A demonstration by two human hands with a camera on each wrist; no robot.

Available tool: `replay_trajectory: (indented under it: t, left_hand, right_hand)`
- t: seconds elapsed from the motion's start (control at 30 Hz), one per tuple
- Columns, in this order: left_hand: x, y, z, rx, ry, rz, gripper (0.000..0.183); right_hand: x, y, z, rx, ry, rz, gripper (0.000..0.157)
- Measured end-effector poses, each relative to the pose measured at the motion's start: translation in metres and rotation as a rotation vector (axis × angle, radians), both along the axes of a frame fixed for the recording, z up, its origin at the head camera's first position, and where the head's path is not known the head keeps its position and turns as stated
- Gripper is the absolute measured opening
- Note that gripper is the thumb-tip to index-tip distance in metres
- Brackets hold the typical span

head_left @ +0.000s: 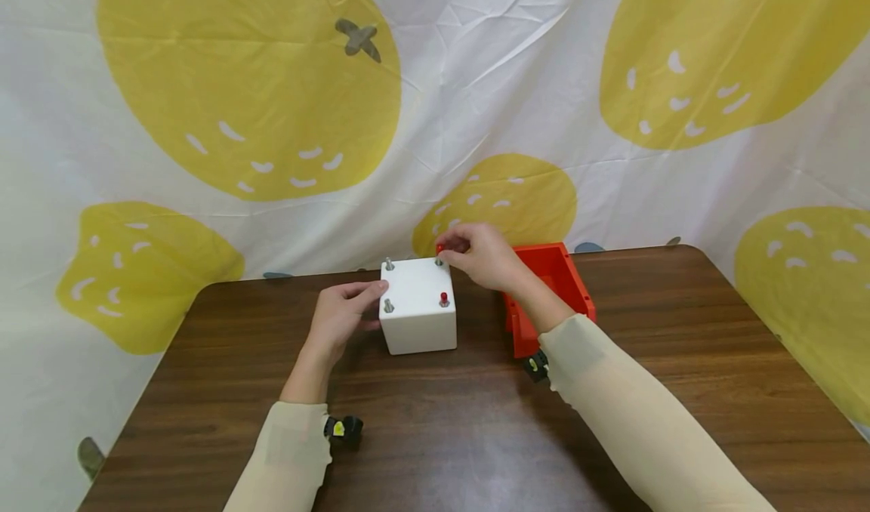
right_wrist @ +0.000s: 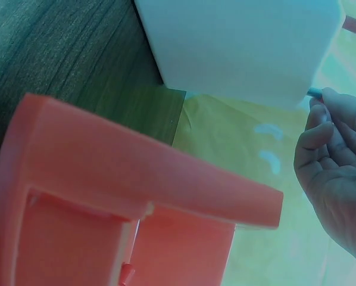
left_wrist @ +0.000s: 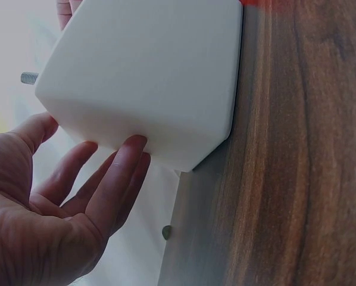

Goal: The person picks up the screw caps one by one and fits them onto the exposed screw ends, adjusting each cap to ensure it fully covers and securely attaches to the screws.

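A white box [head_left: 416, 300] stands on the table with a threaded metal stud at each top corner. The near right stud carries a red cap [head_left: 444, 299]; the far left stud [head_left: 389, 264] and near left stud [head_left: 388, 306] are bare. My right hand [head_left: 481, 255] pinches another small red cap [head_left: 439, 248] at the far right stud; its fingers partly hide it. The fingers of my left hand [left_wrist: 65, 202] rest fairly straight against the box's left side, thumb at the top edge.
Right of the box, a red plastic bin [head_left: 567, 278] stands on the brown wooden table [head_left: 435, 429], partly behind my right forearm. Behind the table hangs a white cloth [head_left: 448, 119] with yellow fruit prints.
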State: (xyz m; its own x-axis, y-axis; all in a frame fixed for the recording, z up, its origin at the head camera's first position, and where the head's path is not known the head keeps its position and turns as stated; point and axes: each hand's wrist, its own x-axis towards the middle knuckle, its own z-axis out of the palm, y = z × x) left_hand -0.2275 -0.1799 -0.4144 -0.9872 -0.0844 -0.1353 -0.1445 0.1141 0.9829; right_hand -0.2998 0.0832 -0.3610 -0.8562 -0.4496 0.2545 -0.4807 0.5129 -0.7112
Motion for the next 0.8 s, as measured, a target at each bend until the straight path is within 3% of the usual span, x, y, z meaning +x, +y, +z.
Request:
replay_trajectory:
  t: [0.8]
  left_hand:
    - [0.0009, 0.0003, 0.0013, -0.004, -0.007, 0.002, 0.052]
  right_hand:
    - [-0.0003, -0.0024, -0.0058, 0.059, -0.003, 0.0, 0.017]
